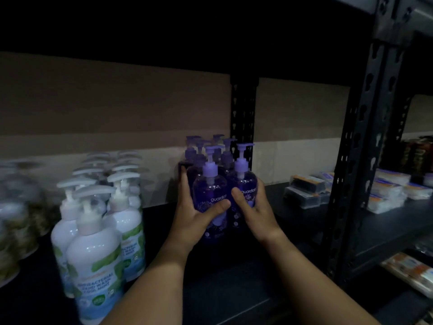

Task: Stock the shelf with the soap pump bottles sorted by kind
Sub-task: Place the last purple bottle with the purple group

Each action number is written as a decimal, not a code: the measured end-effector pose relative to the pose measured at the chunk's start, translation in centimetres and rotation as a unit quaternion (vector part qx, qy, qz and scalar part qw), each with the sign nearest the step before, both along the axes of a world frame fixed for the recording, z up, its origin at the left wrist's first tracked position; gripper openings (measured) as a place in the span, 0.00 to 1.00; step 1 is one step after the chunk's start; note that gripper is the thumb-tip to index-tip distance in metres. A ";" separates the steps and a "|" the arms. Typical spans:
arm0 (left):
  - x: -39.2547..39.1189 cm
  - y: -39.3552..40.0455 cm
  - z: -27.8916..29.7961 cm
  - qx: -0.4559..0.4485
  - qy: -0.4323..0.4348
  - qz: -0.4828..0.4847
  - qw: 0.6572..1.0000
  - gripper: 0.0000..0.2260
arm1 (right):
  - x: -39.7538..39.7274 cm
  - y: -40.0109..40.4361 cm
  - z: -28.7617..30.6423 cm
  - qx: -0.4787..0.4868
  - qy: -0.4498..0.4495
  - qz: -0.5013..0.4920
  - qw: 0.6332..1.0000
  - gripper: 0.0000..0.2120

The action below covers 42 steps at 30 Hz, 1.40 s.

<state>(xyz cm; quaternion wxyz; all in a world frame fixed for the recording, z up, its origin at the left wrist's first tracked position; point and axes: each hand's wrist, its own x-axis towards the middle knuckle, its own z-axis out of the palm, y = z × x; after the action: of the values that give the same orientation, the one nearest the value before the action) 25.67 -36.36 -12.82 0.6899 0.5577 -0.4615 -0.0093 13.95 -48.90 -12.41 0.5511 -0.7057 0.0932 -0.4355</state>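
Two purple "guardian" pump bottles stand side by side on the dark shelf (234, 273). My left hand (196, 214) grips the left purple bottle (209, 184), thumb across its label. My right hand (254, 211) grips the right purple bottle (242, 178) the same way. Several more purple pump bottles (206, 148) stand in rows just behind them, against the back panel. To the left, a separate group of white pump bottles (93, 249) with green and blue "hand wash cool mint" labels stands in rows.
Blurred pale bottles (14, 219) fill the shelf's far left. A black perforated upright (358, 148) rises on the right, another (242, 109) behind the purple bottles. Flat wrapped packs (304, 191) and white packs (386, 193) lie beyond it. Orange packs (407, 270) sit on the lower shelf.
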 end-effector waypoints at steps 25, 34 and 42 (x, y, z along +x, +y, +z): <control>-2.4 3.4 -0.9 0.059 -0.061 0.151 0.985 0.44 | -2.3 0.5 -1.1 -0.037 0.014 -0.069 0.997 0.37; -3.4 4.1 -0.5 0.088 -0.013 0.109 0.990 0.43 | -2.2 0.6 -1.4 -0.041 0.058 -0.105 0.992 0.45; -6.9 8.2 -1.2 0.286 -0.075 0.152 0.943 0.40 | -4.6 3.5 -1.0 -0.021 0.168 -0.187 0.968 0.70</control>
<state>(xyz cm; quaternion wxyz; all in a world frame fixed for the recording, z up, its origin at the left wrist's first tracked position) 18.76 -28.19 -14.00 0.4581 0.7941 -0.3994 0.0062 9.34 -45.38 -13.43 0.4214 -0.7503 0.3051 -0.4080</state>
